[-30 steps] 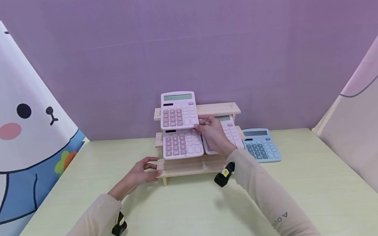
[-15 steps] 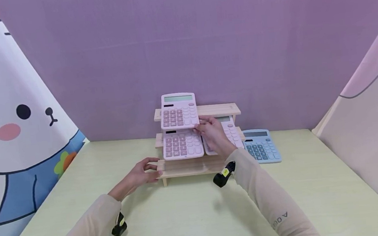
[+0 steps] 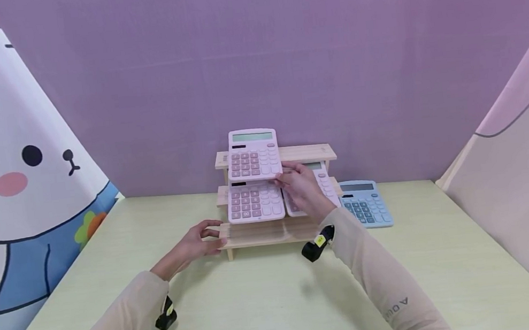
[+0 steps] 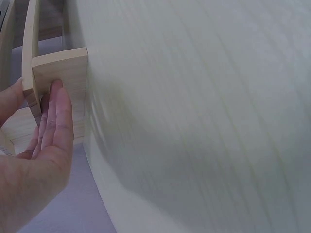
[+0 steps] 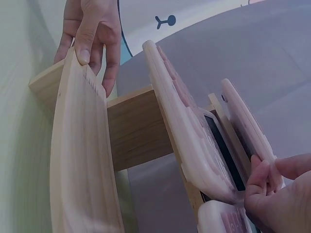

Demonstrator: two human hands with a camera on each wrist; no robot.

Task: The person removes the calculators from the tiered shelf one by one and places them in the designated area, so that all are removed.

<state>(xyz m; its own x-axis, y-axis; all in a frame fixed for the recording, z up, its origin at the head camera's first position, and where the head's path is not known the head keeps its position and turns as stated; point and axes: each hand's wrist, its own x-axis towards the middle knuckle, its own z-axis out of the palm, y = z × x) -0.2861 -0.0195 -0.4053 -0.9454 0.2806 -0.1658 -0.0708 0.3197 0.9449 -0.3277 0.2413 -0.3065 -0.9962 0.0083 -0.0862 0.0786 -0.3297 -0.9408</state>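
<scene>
A three-tier wooden display rack [image 3: 267, 233] stands on the table in the head view. My left hand [image 3: 195, 243] holds the left end of its lowest board, thumb on top and fingers beneath, as the left wrist view shows. On the top tier is a pink calculator [image 3: 254, 155], its lower right corner pinched by my right hand [image 3: 302, 189]. Below it, on the middle tier, a second pink calculator [image 3: 255, 203] leans beside a third pink calculator [image 3: 327, 184], which my right hand partly covers.
A blue calculator [image 3: 366, 203] lies to the right of the rack, its left edge hidden behind it. The pale table [image 3: 241, 307] extends in front. A purple backdrop [image 3: 254, 69] rises behind, and a printed cartoon cloth [image 3: 4, 133] hangs at the left.
My right hand has shifted slightly right, and the top pink calculator has moved right with it. The left hand keeps its place on the rack.
</scene>
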